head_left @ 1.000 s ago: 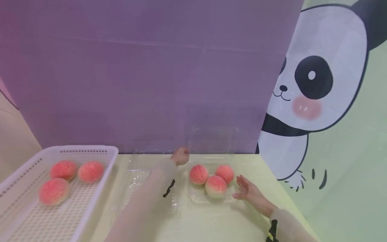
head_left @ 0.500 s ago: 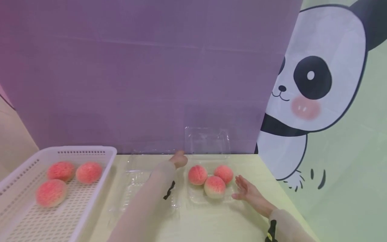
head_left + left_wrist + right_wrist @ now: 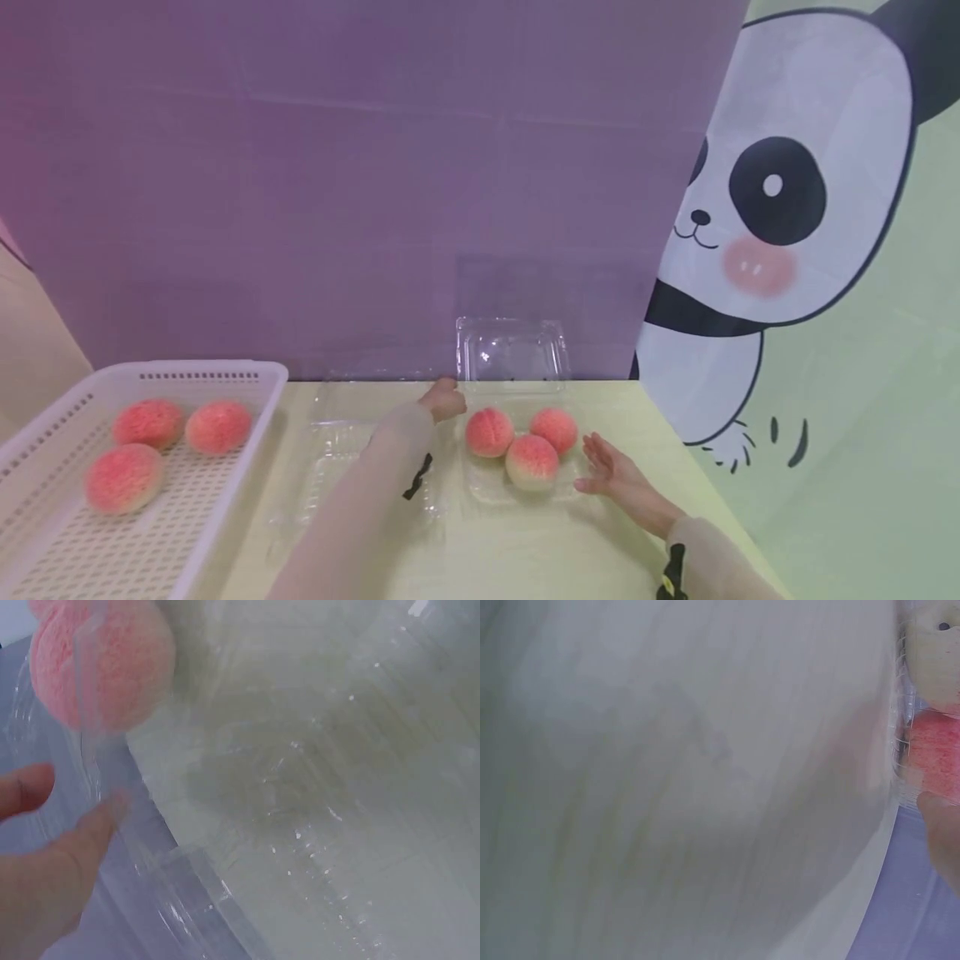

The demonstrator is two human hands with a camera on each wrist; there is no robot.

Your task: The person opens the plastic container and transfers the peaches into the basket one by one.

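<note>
Three pink, peach-like balls (image 3: pixel 532 463) sit together in the base of a clear plastic clamshell box (image 3: pixel 495 500). Its transparent lid (image 3: pixel 513 354) stands raised at the back, against the purple backdrop. At the box's back left corner is my left hand (image 3: pixel 444 400); in the left wrist view its thumb and forefinger (image 3: pixel 94 829) are apart, the forefinger right at the clear plastic edge. My right hand (image 3: pixel 618 483) stays beside the box's right side with fingers extended and nothing in its grasp. The right wrist view shows only part of that hand (image 3: pixel 943 832) by the box wall.
Left of my left arm lies a second clear clamshell box (image 3: pixel 330 467), partly covered by the sleeve. A white perforated basket (image 3: pixel 247 500) at the far left holds three more pink balls (image 3: pixel 126 479). The table ends at a purple backdrop (image 3: pixel 375 208).
The raised lid has shifted a little left and its outline shows more plainly. My left hand has dropped slightly and its fingers have loosened. The right hand has barely moved.
</note>
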